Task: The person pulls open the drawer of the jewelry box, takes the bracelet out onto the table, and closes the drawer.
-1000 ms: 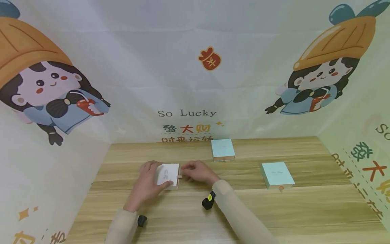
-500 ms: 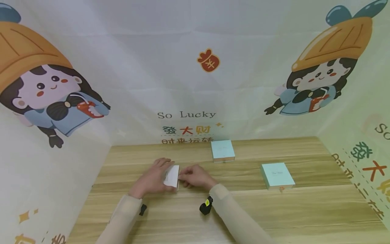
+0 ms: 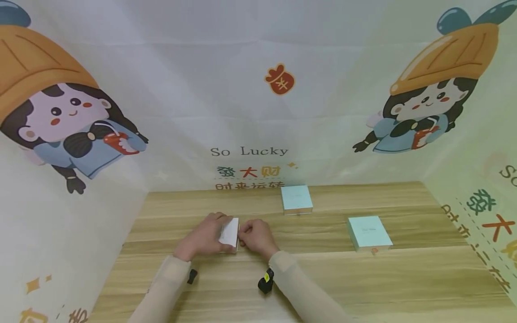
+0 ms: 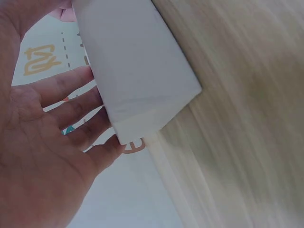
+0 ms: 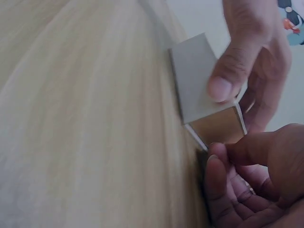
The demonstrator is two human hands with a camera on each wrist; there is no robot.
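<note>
A small white drawer box (image 3: 230,233) sits on the wooden table, left of centre. My left hand (image 3: 205,235) grips it from the left across its top, with the thumb on the near side, as the right wrist view shows, and the fingers on the opposite side. At the box's right end, a tan drawer front (image 5: 219,126) lies between white cover edges. My right hand (image 3: 258,236) pinches thumb and forefinger together right at that front, where the box's small pull tab is; the fingers hide the tab. The drawer looks pushed in.
Two pale blue boxes stand on the table (image 3: 323,287): one blue box (image 3: 296,198) near the back wall, another blue box (image 3: 369,231) farther right with an orange tab at its front. A printed cloth (image 3: 194,112) encloses the back and sides.
My left hand has slid rightward over the white box and covers more of its top. The right fingers have closed over the pull tab, visible earlier, and the right wrist has shifted slightly.
</note>
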